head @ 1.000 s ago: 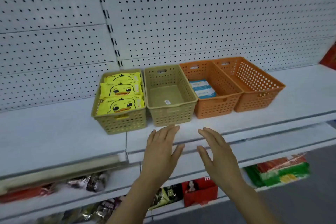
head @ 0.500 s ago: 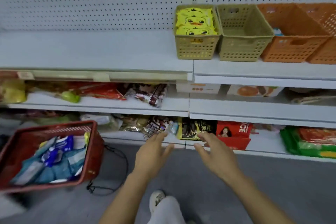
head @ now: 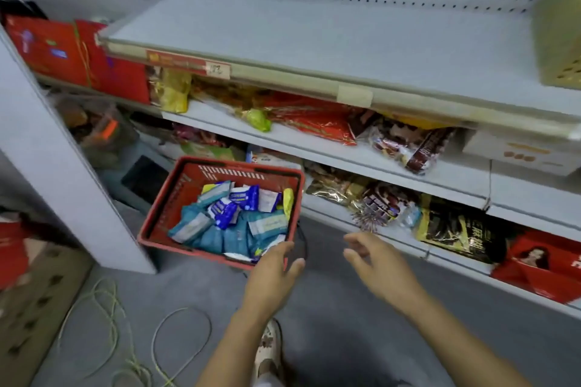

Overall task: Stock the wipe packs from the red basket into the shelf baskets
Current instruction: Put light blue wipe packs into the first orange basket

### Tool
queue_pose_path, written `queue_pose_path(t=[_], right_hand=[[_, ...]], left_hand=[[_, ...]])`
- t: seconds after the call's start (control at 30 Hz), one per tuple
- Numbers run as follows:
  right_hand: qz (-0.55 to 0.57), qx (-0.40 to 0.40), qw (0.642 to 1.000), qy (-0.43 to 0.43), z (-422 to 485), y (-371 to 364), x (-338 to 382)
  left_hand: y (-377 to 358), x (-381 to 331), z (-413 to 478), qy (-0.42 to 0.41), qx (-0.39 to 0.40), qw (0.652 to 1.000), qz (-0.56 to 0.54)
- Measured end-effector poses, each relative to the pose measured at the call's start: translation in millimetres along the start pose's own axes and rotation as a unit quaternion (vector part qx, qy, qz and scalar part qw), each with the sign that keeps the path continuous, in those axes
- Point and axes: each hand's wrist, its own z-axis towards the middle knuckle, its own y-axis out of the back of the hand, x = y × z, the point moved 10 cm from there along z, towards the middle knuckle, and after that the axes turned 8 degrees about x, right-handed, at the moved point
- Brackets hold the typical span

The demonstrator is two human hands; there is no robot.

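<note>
Downward, both hands are loosely spread and hold nothing. The left hand overlaps the near rim of the red basket; the right hand hangs just beside it. Wipe packs (mostly teal and blue) lie heaped just beyond the left fingertips, so much stocking remains; a shelf basket sits far up-right.

Red basket, blue-and-teal wipe packs

Red basket: moulded plastic, slotted walls, slight sheen. Wipe packs inside it: glossy plastic film. Snack bags right of red basket: shiny crinkled foil. Shelf above red basket: smooth matt painted metal. Box left of red basket: matt brown cardboard.
</note>
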Motion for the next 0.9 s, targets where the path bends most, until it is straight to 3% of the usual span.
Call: queue_pose_path(t=[0.37,0.43,0.5,0.57,0.63,0.77,0.9], right_hand=[[0.038,0.026,0.993,-0.110,173,-122,70],[-0.011,0.000,0.992,-0.128,197,-122,73],[-0.134,-0.005,0.982,-0.132,217,-122,78],[-0.281,0.007,0.949,-0.145,235,-123,77],[-0.359,0.027,0.917,-0.174,251,-123,73],[-0.388,0.092,0.890,-0.221,283,-136,57],[-0.431,0.108,0.872,-0.207,300,-151,50]], left_hand=[[138,181,125,0.086,0.028,0.995,-0.035],[154,203,155,0.100,0.015,0.994,-0.044],[163,212,183,0.091,0.011,0.995,-0.031],[170,218,210,0.073,0.002,0.997,-0.003],[178,226,235,0.071,-0.012,0.997,0.008],[183,285,285,0.151,-0.030,0.987,-0.047],[174,307,305,0.236,-0.022,0.964,-0.117]])
